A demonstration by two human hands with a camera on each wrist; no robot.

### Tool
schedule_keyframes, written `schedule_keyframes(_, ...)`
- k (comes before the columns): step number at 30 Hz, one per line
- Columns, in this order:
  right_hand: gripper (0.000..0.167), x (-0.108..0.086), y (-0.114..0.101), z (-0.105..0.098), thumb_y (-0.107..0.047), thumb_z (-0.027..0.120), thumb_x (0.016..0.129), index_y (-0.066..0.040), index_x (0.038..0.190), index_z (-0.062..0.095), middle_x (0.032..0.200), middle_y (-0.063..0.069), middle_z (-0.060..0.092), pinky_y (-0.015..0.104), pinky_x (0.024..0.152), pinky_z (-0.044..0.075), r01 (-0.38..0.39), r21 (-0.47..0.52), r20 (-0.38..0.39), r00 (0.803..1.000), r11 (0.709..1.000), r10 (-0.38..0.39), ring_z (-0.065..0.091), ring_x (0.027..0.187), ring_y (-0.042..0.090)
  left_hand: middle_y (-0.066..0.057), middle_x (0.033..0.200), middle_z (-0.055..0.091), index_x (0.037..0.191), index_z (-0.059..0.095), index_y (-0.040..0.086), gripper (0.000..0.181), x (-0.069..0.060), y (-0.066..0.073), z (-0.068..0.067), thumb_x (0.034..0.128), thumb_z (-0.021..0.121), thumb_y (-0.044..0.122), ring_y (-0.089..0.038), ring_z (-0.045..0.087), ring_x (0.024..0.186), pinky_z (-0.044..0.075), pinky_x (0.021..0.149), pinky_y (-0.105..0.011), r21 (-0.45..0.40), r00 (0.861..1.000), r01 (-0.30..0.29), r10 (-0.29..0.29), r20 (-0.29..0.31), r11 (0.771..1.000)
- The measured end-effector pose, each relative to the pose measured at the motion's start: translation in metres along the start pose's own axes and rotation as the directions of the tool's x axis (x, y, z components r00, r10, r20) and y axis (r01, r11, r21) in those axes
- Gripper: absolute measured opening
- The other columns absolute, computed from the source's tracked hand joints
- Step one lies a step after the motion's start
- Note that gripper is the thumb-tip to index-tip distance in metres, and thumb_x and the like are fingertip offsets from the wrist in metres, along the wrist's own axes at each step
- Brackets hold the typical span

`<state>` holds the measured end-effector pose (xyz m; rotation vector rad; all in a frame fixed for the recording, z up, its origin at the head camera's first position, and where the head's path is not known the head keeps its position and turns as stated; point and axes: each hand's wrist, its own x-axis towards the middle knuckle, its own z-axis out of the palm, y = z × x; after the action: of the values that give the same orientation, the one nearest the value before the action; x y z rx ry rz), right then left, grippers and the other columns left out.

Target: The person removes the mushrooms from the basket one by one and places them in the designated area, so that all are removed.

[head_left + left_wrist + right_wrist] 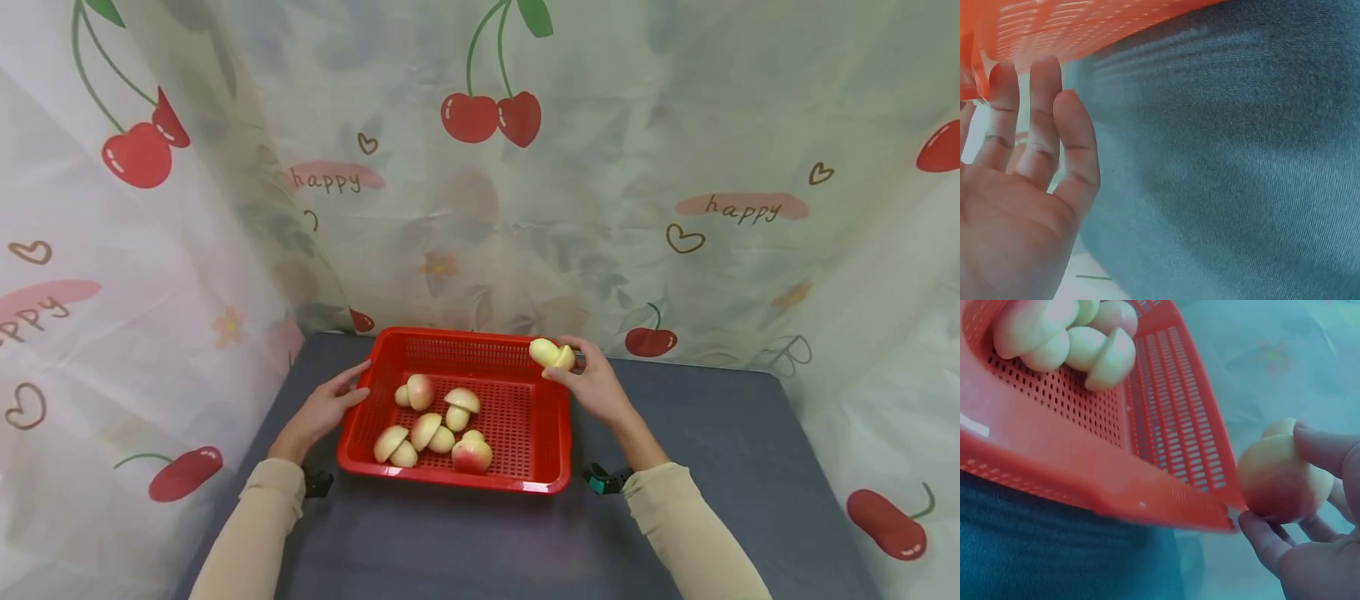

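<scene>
Held mushroom: the smooth, cream-stemmed mushroom with a rounded pink-blushed cap (pixel 553 357) is at the basket's one o'clock corner, stem towards ten o'clock; rim contact is unclear.
Good handling: a light, even pinch across the cap would probably suit this slippery-looking surface; holding the stem clear of the corner should avoid knocks, and light left-hand pressure could stop the basket skidding.
Right hand: the right hand (pixel 600 389) pinches the cap, thumb on the near side, fingers on the far side; its forearm comes in from five o'clock.
Left hand: the left hand (pixel 325 410) is spread at the basket's ten o'clock side, fingers slightly bent, fingertips at the rim; its forearm comes from seven o'clock.
Basket: the red, perforated, rectangular plastic basket (pixel 517 482) holds five similar cream-and-pink mushrooms (pixel 432 433), lying from its centre round between six and ten o'clock.
Table: a dark grey table (pixel 690 442) lies beneath.
Backdrop: a pale, cherry-printed sheet (pixel 585 208) hangs at twelve o'clock.
</scene>
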<state>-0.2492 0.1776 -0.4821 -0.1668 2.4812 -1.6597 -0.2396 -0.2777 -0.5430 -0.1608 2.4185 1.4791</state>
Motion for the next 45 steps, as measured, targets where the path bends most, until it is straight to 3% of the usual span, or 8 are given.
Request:
schedule_keyframes(3, 0.068, 0.002, 0.008, -0.007, -0.018, 0.071, 0.097, -0.007, 0.155, 0.037, 0.16, 0.021, 0.029, 0.025, 0.087, 0.052, -0.003, 0.039, -0.04, 0.999, 0.999, 0.005, 0.056, 0.131, 0.041, -0.015, 0.119, 0.055, 0.158, 0.038, 0.033, 0.061, 0.0, -0.001, -0.001, 0.1016, 0.062, 0.033, -0.021, 0.066, 0.094, 0.06, 0.082, -0.03, -0.013, 1.0, -0.002, 0.001, -0.019, 1.0)
schedule_keyframes(8, 0.073, 0.004, 0.029, -0.02, -0.027, 0.073, 0.096, -0.01, 0.157, 0.035, 0.16, 0.016, 0.033, 0.022, 0.09, 0.05, -0.009, 0.044, -0.119, 0.993, 0.999, 0.014, 0.055, 0.132, 0.037, -0.018, 0.138, 0.054, 0.157, 0.037, 0.038, 0.063, 0.0, -0.001, 0.002, 0.1007, 0.063, 0.038, -0.021, 0.068, 0.105, 0.061, 0.092, -0.037, -0.04, 1.0, 0.02, -0.021, -0.014, 0.999)
schedule_keyframes(12, 0.073, -0.001, 0.04, -0.029, -0.032, 0.073, 0.095, -0.011, 0.155, 0.037, 0.157, 0.016, 0.036, 0.019, 0.087, 0.05, -0.019, 0.012, -0.19, 0.982, 1.0, 0.021, 0.056, 0.13, 0.038, -0.016, 0.129, 0.058, 0.157, 0.039, 0.037, 0.062, 0.0, 0.0, 0.004, 0.1005, 0.064, 0.036, -0.021, 0.069, 0.101, 0.062, 0.09, -0.037, -0.065, 1.0, 0.024, -0.026, -0.017, 0.998)
schedule_keyframes(18, 0.072, -0.006, 0.061, -0.038, -0.034, 0.074, 0.095, -0.012, 0.154, 0.04, 0.155, 0.016, 0.042, 0.011, 0.08, 0.046, -0.068, -0.018, -0.309, 0.949, 0.998, 0.059, 0.058, 0.128, 0.039, -0.009, 0.108, 0.059, 0.157, 0.04, 0.034, 0.061, 0.001, -0.004, 0.005, 0.1006, 0.064, 0.034, -0.018, 0.067, 0.09, 0.061, 0.081, -0.03, -0.069, 0.999, 0.004, -0.006, -0.032, 0.998)
schedule_keyframes(31, 0.072, -0.014, 0.103, -0.041, -0.033, 0.074, 0.094, -0.01, 0.154, 0.041, 0.154, 0.017, 0.044, 0.003, 0.075, 0.039, -0.166, -0.017, -0.42, 0.896, 0.986, 0.143, 0.058, 0.128, 0.04, -0.01, 0.11, 0.057, 0.155, 0.042, 0.034, 0.059, -0.001, -0.004, 0.006, 0.1007, 0.063, 0.037, -0.021, 0.064, 0.093, 0.059, 0.081, -0.029, -0.068, 0.999, 0.021, -0.023, -0.036, 0.997)
schedule_keyframes(34, 0.071, -0.017, 0.111, -0.042, -0.033, 0.074, 0.094, -0.009, 0.154, 0.042, 0.154, 0.018, 0.045, 0.011, 0.082, 0.042, -0.193, -0.042, -0.447, 0.881, 0.98, 0.155, 0.059, 0.127, 0.04, -0.01, 0.108, 0.057, 0.155, 0.042, 0.033, 0.058, -0.001, -0.002, 0.007, 0.1008, 0.063, 0.037, -0.021, 0.064, 0.092, 0.059, 0.08, -0.028, -0.076, 0.999, 0.023, -0.026, -0.038, 0.997)
schedule_keyframes(40, 0.07, -0.02, 0.127, -0.043, -0.034, 0.074, 0.094, -0.008, 0.152, 0.044, 0.153, 0.02, 0.046, 0.045, 0.102, 0.047, -0.236, -0.045, -0.479, 0.858, 0.971, 0.186, 0.056, 0.127, 0.041, -0.01, 0.109, 0.058, 0.155, 0.043, 0.034, 0.058, 0.001, -0.003, 0.008, 0.1006, 0.063, 0.038, -0.021, 0.065, 0.092, 0.06, 0.08, -0.029, -0.075, 0.999, 0.028, -0.031, -0.042, 0.997)
schedule_keyframes(45, 0.071, -0.021, 0.135, -0.044, -0.035, 0.074, 0.094, -0.007, 0.152, 0.044, 0.153, 0.022, 0.045, 0.051, 0.11, 0.042, -0.25, -0.032, -0.478, 0.854, 0.968, 0.205, 0.052, 0.13, 0.041, -0.011, 0.11, 0.059, 0.155, 0.042, 0.035, 0.059, 0.002, -0.005, 0.007, 0.1001, 0.064, 0.038, -0.022, 0.066, 0.093, 0.061, 0.082, -0.031, -0.075, 0.998, 0.042, -0.045, -0.041, 0.996)
